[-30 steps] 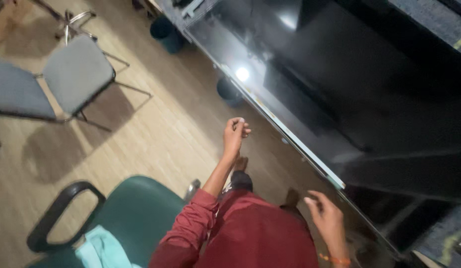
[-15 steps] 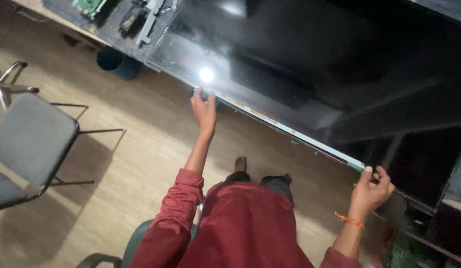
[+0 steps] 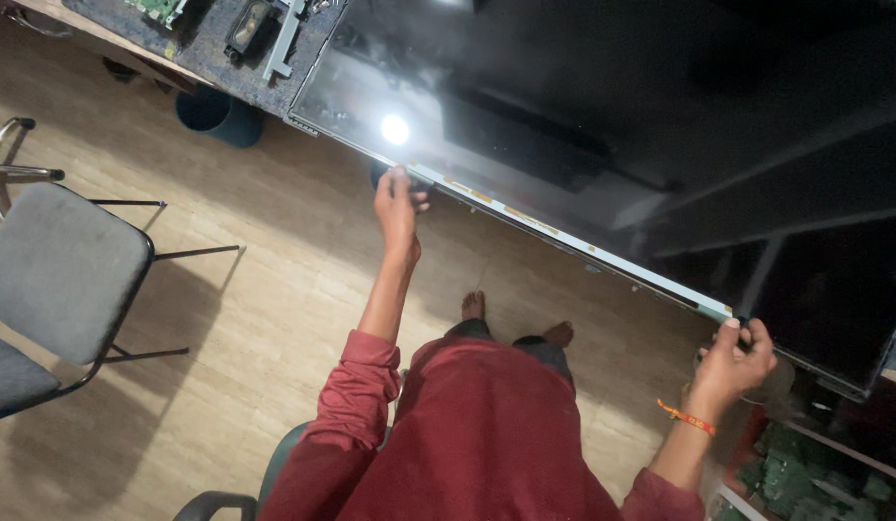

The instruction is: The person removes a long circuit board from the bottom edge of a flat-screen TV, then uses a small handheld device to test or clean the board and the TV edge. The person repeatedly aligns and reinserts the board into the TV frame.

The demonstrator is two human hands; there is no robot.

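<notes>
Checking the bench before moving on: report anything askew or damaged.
No damage shows. The big dark panel sits askew, its near edge overhanging the bench, with the left hand and right hand gripping that edge.

Layout, head view: large flat screen panel [image 3: 612,125] lying on a workbench [image 3: 129,24], person seated before it.

Panel fills the upper right; its near edge runs from upper left down to lower right. Left hand [image 3: 398,201] touches that edge near its left end; right hand [image 3: 735,359] grips it near the right end, well apart. Bench top extends left of the panel, small parts [image 3: 264,24] on it. Bin [image 3: 216,114] on the floor [image 3: 226,318] below the bench. Chair [image 3: 57,275] far left. Feet [image 3: 515,323] on the floor between the hands. Circuit boards [image 3: 805,478] at lower right, under the panel's end.
</notes>
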